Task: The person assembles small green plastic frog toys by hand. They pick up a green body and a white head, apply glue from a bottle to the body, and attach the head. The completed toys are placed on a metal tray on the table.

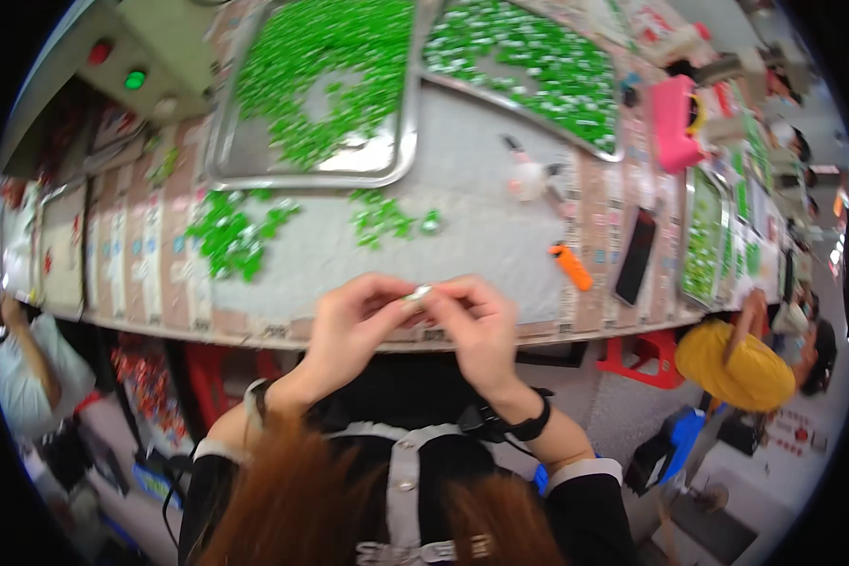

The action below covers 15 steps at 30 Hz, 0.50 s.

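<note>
"So, busy with which step?"
"Probably working one small pale-and-green piece (418, 293) at the fingertips, just over the near edge of the table (486, 255)."
"Held how?"
"Pinched from both sides, by left hand (349, 316) and right hand (476, 325), with fingers curled nearly closed; too blurred to tell more."
"Calling next for what?"
"Likely for a steady, even pinch, before any letting go."
"And beyond?"
"Ahead, a small green scatter (375, 219); to its left, a bigger green heap (241, 236). Farther out, two metal trays of green pieces, left tray (311, 181) and right tray (500, 106). Rightward, a black phone (635, 257)."
</note>
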Motion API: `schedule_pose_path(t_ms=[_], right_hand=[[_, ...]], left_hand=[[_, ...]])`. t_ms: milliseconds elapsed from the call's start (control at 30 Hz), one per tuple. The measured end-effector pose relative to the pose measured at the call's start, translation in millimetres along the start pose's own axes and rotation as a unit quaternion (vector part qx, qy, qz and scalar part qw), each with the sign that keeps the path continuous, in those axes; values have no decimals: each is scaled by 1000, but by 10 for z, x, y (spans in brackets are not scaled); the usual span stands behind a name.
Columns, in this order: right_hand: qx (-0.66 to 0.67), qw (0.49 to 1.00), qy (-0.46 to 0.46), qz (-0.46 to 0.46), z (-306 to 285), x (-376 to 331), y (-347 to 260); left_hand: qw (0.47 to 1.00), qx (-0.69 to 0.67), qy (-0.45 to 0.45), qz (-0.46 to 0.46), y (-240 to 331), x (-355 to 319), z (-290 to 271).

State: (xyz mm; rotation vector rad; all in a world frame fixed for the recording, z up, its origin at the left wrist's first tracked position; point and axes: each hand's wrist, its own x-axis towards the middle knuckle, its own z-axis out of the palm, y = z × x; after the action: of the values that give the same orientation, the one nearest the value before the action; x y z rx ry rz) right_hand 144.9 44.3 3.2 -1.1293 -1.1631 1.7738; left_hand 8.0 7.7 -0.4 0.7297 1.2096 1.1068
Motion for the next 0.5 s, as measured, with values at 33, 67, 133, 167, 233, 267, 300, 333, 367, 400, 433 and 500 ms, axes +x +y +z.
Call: schedule_pose_path(t_ms=[33, 67, 133, 167, 233, 267, 300, 333, 367, 400, 433, 500], right_hand=[[-10, 1000, 7, 8, 3, -10, -25], [-5, 1000, -8, 14, -3, 3, -44], [8, 1000, -12, -26, -3, 26, -7], [0, 998, -4, -56, 33, 17, -4], [31, 997, 4, -74, 51, -7, 0], [48, 995, 9, -83, 63, -12, 9], [50, 995, 6, -88, 53, -23, 11], [52, 994, 3, -94, 45, -33, 14], [54, 994, 1, -100, 41, -42, 17], [64, 993, 0, -96, 34, -40, 14], [74, 993, 0, -92, 31, -36, 8], [91, 992, 2, -84, 30, -35, -13]], left_hand=[[1000, -9, -11, 0, -30, 5, -15], [999, -31, -11, 3, -24, -7, -18], [997, -64, 4, 40, -18, -10, 8], [996, -64, 15, 63, -30, -25, 1], [996, -59, 7, 60, -22, -38, -5], [997, -56, 2, 58, -8, -54, -20], [997, -38, 6, 63, 4, -68, -17], [997, -19, 8, 68, 21, -83, -15], [997, -1, 10, 72, 25, -95, -16], [994, 6, 23, 103, 8, -92, -4], [990, 13, 36, 134, -13, -83, 18], [984, 19, 49, 169, -33, -76, 38]])
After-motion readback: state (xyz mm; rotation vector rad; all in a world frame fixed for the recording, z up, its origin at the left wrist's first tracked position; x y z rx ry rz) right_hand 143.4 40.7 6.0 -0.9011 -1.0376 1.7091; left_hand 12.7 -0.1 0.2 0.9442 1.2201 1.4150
